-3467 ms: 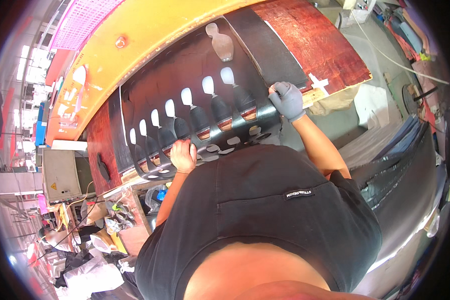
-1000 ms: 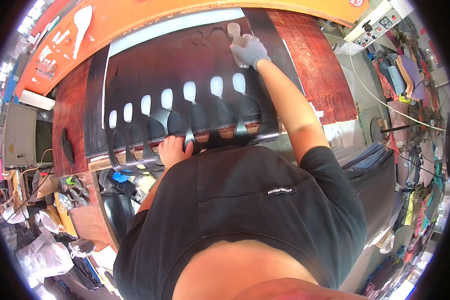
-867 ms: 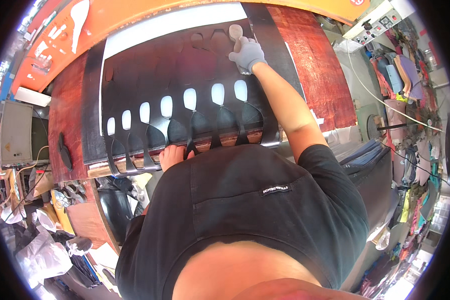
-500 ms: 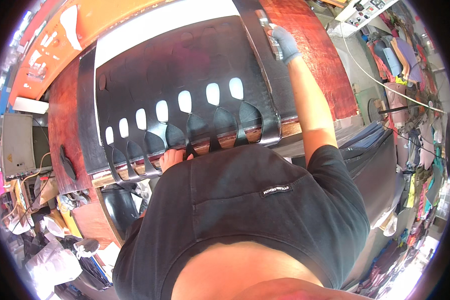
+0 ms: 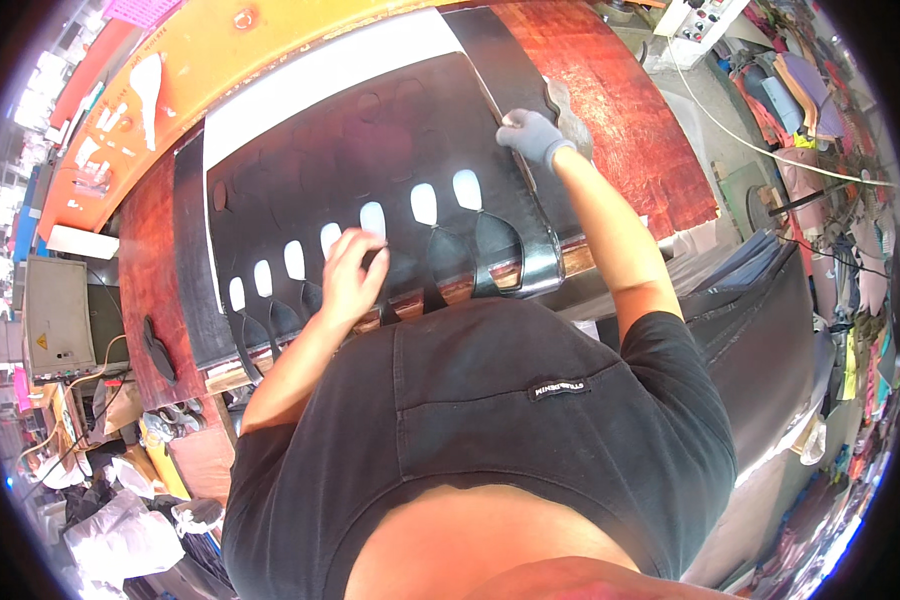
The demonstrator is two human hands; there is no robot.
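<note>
A wide black sheet (image 5: 320,190) lies over a white board (image 5: 260,105), with a row of cut-outs along its near side where white shows through. My right hand (image 5: 532,137), in a grey glove, is closed at the sheet's right edge, fingers curled onto that edge. Just beyond it a curved, metallic-looking cutting die (image 5: 568,118) rests on the dark strip, apart from the hand. My bare left hand (image 5: 353,272) hovers over the cut-out row, fingers loosely bent and thumb apart, nothing visible in it. It covers some of the cut-outs.
The reddish-brown table (image 5: 640,110) shows on both sides. Across the far side runs an orange machine beam (image 5: 300,35). A control box (image 5: 695,25) with a hanging cable stands at the far right. A small dark piece (image 5: 157,350) lies at left; stacked dark sheets (image 5: 740,285) are at right.
My right hand has let go of the cutting die and moved to the sheet's right edge. My left hand has risen from the near edge to over the cut-outs. The view has shifted slightly.
</note>
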